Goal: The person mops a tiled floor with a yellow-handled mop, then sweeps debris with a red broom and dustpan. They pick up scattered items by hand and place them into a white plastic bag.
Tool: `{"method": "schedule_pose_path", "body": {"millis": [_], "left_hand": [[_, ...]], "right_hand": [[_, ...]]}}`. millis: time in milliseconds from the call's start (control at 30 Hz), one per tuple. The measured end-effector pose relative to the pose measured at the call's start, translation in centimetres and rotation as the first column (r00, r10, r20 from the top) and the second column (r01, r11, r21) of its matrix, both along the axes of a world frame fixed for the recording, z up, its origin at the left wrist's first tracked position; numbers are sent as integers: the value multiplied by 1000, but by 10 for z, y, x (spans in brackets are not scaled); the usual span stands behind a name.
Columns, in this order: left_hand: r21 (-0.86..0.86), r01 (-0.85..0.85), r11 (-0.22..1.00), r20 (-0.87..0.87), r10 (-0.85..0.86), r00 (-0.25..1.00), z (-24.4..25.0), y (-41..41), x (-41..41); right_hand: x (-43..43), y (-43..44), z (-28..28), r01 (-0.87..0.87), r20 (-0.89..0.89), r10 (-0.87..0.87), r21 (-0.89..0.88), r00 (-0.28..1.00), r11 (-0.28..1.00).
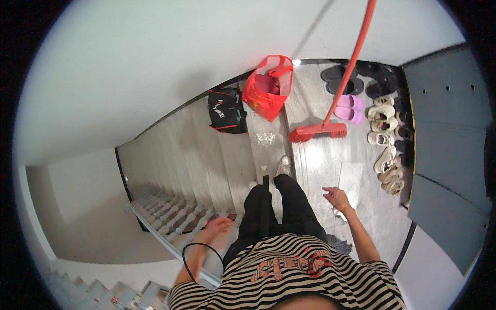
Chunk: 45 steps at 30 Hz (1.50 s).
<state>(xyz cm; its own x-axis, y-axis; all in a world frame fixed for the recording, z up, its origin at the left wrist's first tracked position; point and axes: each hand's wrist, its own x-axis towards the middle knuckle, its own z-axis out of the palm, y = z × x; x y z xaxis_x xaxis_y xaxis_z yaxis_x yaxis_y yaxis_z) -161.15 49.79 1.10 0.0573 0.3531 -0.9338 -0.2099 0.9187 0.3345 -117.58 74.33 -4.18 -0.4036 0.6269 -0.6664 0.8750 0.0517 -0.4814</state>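
My left hand (219, 228) is held over the staircase beside the white banister, its fingers loosely extended and holding nothing visible. On the other side of my body, my right hand (336, 198) hangs above the tiled landing with its fingers apart and nothing in it. A red broom (323, 128) stands ahead, bristles on the landing near the step edge, its long handle rising towards the wall. Left of it are a red shopping bag (260, 99) with dark red contents and a black bag (226, 112) with writing. Clear crumpled plastic (265, 138) lies near my shoe (283, 166).
Stairs (166, 155) descend to the left, bordered by a banister (186, 223). Pink slippers (350, 108), black slippers (343, 86) and several pale shoes (383, 124) line the right, before a grey cabinet (449, 135). A dark mat (339, 245) lies by my right side.
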Motion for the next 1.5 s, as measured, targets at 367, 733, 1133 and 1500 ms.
{"method": "schedule_pose_path", "body": {"millis": [367,733,1133,1500], "left_hand": [[-172,902,396,-799,-592,108,-240,200,-225],[61,957,284,-715,-657,240,-450,274,-25],[-67,957,283,-856,-509,91,-593,303,46],[55,972,230,-966,-234,110,-666,297,46]], "right_hand": [[-49,-67,-88,687,-219,-659,84,720,722],[-179,-152,-135,915,-221,-888,82,403,395],[-200,-89,-214,787,-205,-809,-197,551,585],[-189,-86,-220,702,-193,-745,-252,638,666]]}}
